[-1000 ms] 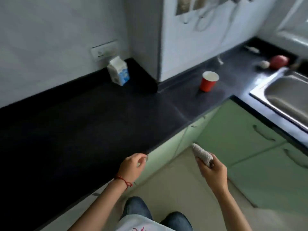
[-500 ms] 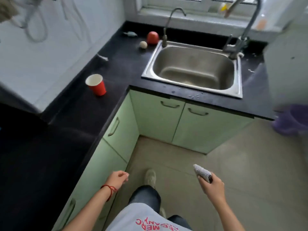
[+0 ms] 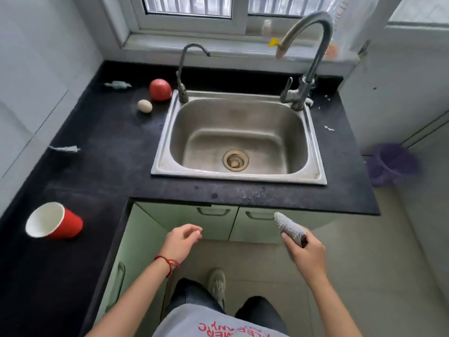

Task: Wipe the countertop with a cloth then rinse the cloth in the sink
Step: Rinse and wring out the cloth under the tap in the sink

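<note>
— Where was the cloth [image 3: 290, 229]?
— Lower right of the frame, bunched in the closed right hand [image 3: 306, 253], below the countertop [image 3: 104, 152] edge, short of the sink [image 3: 239, 177].
— And the left hand [image 3: 181, 242]?
— Lower centre, loosely open, holding nothing.

Pale grey walls [image 3: 36, 69] enclose the corner. A white-framed window [image 3: 239, 13] with vertical bars lets in daylight above a white sill [image 3: 218, 48]. Light green cabinet doors [image 3: 213, 222] carry slim metal handles [image 3: 213, 211]. The floor is beige tile [image 3: 388, 263], and a purple plastic basket [image 3: 391, 164] stands at the right.
</note>
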